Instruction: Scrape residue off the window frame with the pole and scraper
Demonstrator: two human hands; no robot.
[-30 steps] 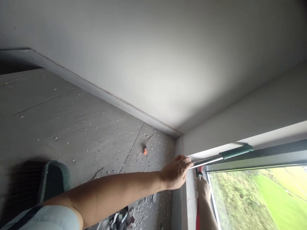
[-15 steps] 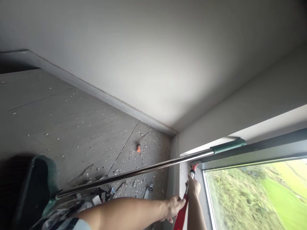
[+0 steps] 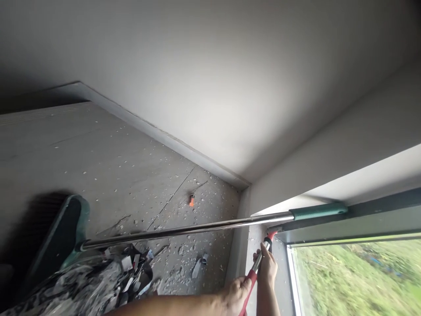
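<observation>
A red-handled scraper with a short metal shaft slants up from the bottom edge, held in both hands. My left hand comes in from the lower left and is wrapped round the red grip. Farther up, my right hand is closed round the metal shaft, just below the dark collar. The scraper's red head is at the inner corner of the window sill, close to the dark window frame. Its working edge is too small to make out clearly.
A broom with a metal pole leans across the sill, its green grip by the window and its head at left. Debris and a clear plastic bag lie on the grey floor, with a small orange piece.
The view has shifted a little, showing more of the bag and debris. The scraper's head is slightly farther right along the frame, and both hands keep their hold.
</observation>
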